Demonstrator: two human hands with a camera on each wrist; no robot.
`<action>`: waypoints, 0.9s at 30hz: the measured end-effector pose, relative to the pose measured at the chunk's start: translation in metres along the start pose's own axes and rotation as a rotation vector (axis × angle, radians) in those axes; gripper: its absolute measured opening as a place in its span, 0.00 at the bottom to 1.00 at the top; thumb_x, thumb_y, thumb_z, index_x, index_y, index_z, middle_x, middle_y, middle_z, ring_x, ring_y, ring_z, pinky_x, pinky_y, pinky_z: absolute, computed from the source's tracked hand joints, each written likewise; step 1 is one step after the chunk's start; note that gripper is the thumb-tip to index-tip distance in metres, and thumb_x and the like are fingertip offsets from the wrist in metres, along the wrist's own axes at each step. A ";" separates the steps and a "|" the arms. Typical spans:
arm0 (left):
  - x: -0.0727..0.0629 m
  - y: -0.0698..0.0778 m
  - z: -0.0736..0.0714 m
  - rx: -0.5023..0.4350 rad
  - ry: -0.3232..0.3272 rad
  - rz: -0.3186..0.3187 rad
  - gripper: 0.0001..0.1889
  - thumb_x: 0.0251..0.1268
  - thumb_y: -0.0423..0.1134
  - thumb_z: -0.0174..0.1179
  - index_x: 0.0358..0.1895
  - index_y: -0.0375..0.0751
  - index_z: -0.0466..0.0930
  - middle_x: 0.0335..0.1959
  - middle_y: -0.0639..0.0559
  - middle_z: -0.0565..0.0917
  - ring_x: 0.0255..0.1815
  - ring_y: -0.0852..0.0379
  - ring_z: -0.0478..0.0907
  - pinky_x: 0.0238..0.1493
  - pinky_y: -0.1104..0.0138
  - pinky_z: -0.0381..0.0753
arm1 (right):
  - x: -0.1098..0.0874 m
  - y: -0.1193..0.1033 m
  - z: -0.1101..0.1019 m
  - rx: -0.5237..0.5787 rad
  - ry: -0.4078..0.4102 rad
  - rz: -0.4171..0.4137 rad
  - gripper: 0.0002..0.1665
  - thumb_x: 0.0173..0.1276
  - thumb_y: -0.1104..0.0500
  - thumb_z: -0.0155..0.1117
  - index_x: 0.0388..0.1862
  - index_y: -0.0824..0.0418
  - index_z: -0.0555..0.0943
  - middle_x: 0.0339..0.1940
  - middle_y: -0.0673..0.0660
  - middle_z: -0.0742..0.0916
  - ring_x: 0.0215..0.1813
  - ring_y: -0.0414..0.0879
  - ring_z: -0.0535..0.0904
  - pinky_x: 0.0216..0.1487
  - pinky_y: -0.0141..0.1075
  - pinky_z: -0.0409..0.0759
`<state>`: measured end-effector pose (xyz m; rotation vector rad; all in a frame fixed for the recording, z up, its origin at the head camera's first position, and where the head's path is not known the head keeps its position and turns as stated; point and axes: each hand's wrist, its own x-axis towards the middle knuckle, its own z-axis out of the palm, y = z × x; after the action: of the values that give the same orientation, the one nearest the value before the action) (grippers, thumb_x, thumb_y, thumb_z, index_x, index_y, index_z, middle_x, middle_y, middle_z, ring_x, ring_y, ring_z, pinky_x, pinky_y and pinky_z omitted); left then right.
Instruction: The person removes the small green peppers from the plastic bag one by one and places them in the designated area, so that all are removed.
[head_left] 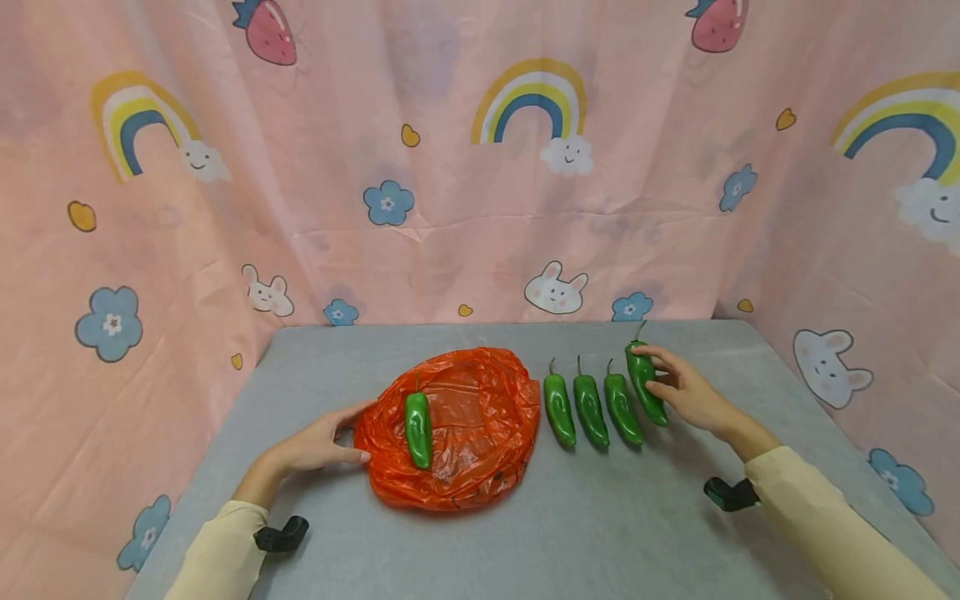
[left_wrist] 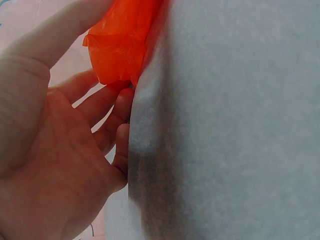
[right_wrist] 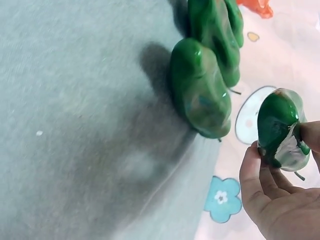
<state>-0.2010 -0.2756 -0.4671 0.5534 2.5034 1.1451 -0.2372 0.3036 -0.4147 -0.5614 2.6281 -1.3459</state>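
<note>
In the head view, a person's right hand (head_left: pixel 686 392) pinches a green pepper (head_left: pixel 641 375) between thumb and fingers, the gap no wider than the pepper itself. Just left of that grip, three more green peppers (head_left: pixel 589 410) lie side by side on a grey table (head_left: pixel 600 533). Farther left, the left hand (head_left: pixel 311 442), thumb and fingers spread wide, touches the near-side edge of a crumpled red-orange plastic bag (head_left: pixel 480 467); a single green pepper (head_left: pixel 417 429) lies on the bag, to the right of those fingers. A pink curtain (head_left: pixel 450 250) printed with rainbows hangs beyond both hands.

In the left wrist view, the bag meets the loosely extended fingers (left_wrist: pixel 100 102); the thumb's tip runs out of frame.

In the right wrist view, the gripped pepper is held apart from its neighbours, which rest on the table beside the hand.
</note>
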 end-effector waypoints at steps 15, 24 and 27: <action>0.001 0.000 0.000 -0.006 0.002 -0.006 0.48 0.60 0.48 0.69 0.80 0.39 0.55 0.79 0.35 0.61 0.80 0.30 0.55 0.76 0.34 0.54 | -0.004 0.028 -0.007 -0.043 0.015 0.052 0.29 0.78 0.68 0.49 0.76 0.66 0.60 0.76 0.80 0.62 0.70 0.79 0.67 0.61 0.57 0.79; 0.000 0.001 0.000 -0.008 -0.004 -0.011 0.48 0.60 0.47 0.69 0.80 0.39 0.54 0.80 0.34 0.60 0.80 0.29 0.54 0.76 0.33 0.53 | -0.007 0.041 -0.007 -0.054 -0.009 0.122 0.31 0.78 0.68 0.51 0.77 0.65 0.59 0.76 0.81 0.61 0.70 0.81 0.65 0.64 0.68 0.74; 0.001 0.001 0.000 -0.008 -0.004 -0.014 0.48 0.60 0.48 0.69 0.80 0.39 0.54 0.80 0.34 0.60 0.80 0.29 0.53 0.76 0.33 0.53 | -0.008 0.044 -0.005 -0.053 -0.018 0.130 0.31 0.77 0.68 0.51 0.77 0.65 0.59 0.76 0.81 0.60 0.71 0.82 0.64 0.65 0.71 0.70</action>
<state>-0.2014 -0.2750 -0.4664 0.5351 2.4944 1.1476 -0.2432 0.3337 -0.4475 -0.3998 2.6421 -1.2309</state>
